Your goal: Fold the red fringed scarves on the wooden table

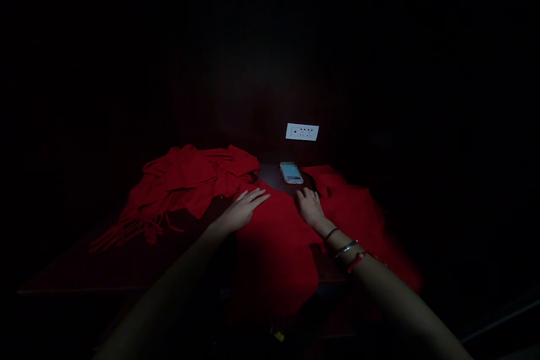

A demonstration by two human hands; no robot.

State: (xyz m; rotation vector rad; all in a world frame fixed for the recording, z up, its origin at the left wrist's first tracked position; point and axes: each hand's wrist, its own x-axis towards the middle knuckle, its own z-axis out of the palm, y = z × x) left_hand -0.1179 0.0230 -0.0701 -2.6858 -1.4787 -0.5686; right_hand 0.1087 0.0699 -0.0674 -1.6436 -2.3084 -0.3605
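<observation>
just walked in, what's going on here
In dim light, a person has the left hand spread on a red cloth and the right hand at its right edge. The cloth hangs over the near edge of the table. A fringed red heap lies to the left, more red fabric to the right, and a phone beyond, below a wall socket.

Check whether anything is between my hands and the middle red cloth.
Nothing visible: the left hand lies on the middle red cloth, toward its far left edge, and the right hand is at its right edge. The phone lies beyond it, out of the way.
</observation>
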